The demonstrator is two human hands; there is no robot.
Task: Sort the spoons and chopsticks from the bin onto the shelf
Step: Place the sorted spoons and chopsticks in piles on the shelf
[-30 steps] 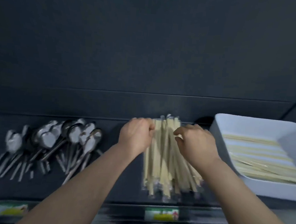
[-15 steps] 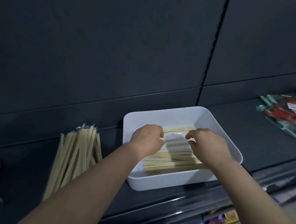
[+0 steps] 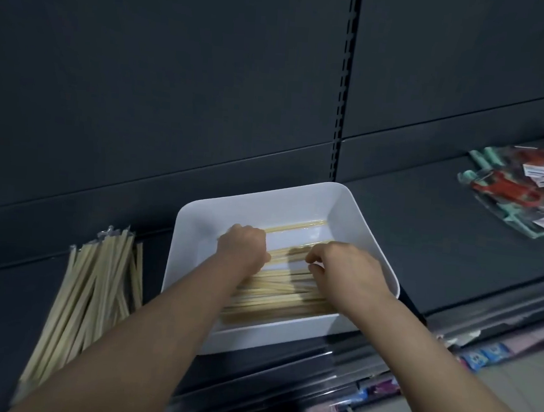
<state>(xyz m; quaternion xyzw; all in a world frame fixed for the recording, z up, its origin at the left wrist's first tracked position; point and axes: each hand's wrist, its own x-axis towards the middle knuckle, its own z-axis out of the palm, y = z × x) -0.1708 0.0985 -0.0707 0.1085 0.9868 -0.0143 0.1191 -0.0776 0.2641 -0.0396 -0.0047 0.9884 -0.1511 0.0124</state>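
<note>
Two bare hands work inside the white rectangular plastic bin (image 3: pixel 354 211), my landmark on the dark shelf (image 3: pixel 422 248). Left of the bin lies a sorted fan of pale wooden chopsticks in clear sleeves (image 3: pixel 91 289). In the bin, my left hand (image 3: pixel 243 249) curls closed over the loose wrapped chopsticks (image 3: pixel 277 298); my right hand (image 3: pixel 346 272) pinches some with bent fingers. I judge slippery sleeves could let a few slide out mid-lift. Which sticks each hand truly holds is hidden. No spoons show. Right of the bin, colourful packets (image 3: pixel 519 191) blur.
</note>
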